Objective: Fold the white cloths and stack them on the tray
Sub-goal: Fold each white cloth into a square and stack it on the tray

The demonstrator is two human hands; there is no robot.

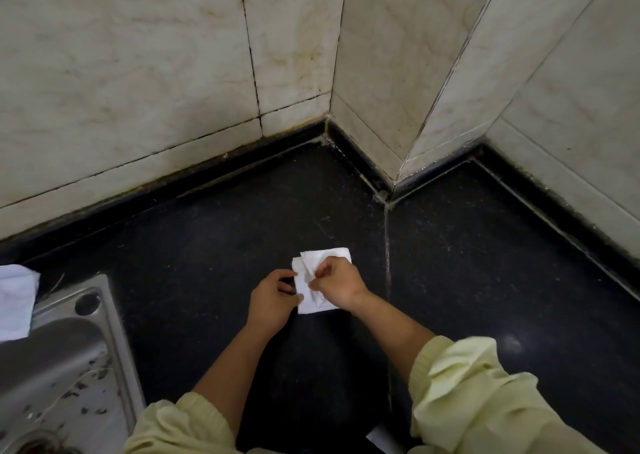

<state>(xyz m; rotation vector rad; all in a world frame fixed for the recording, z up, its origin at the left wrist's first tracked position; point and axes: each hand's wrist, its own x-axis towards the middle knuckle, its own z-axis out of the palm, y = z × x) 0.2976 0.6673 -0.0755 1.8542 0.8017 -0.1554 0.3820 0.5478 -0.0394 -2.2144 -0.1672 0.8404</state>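
A small white cloth (313, 282) lies partly folded on the black stone counter (207, 245), in the middle of the view. My right hand (337, 282) pinches a raised fold of it from the right side. My left hand (275, 297) holds its left edge with the fingertips, pressing it to the counter. Another white cloth (15, 301) lies at the far left edge, beside the sink. No tray is in view.
A steel sink (59, 360) with dark debris in its basin takes up the lower left. Marble-tiled walls (138, 72) close off the counter at the back and right, with a jutting corner (394, 176). A white corner of something (382, 439) shows at the bottom.
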